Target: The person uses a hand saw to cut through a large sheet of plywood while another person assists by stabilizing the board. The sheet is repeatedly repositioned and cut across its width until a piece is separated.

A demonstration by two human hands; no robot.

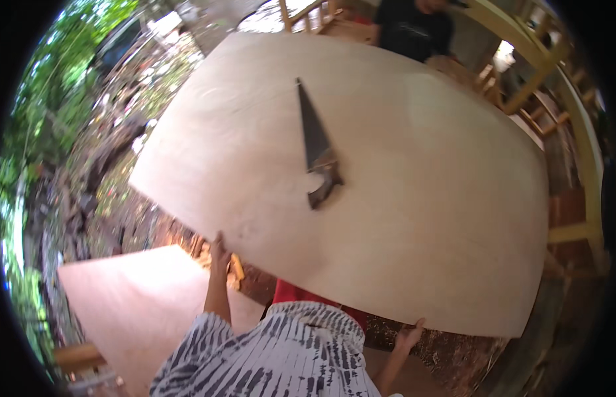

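Up at chest height, a big pale plywood sheet (400, 198) is held flat by its near edge. The left hand (219, 250) has its fingers hooked up onto the underside at the lower left of that edge, and the right hand (410, 334) reaches the edge at the lower right — whether those fingers are clenched or merely pressed against it I cannot tell. A handsaw (316, 149) lies loose on top of the sheet near its middle, dark blade pointing away, handle toward the holder. At the far end another person in a dark shirt (414, 26) stands against the sheet. Below and to the left a second plywood sheet (132, 298) lies lower down, partly hidden by the striped sleeve (281, 357). Yellow timber framing (572, 112) runs close along the right side; rubble and greenery crowd the left.
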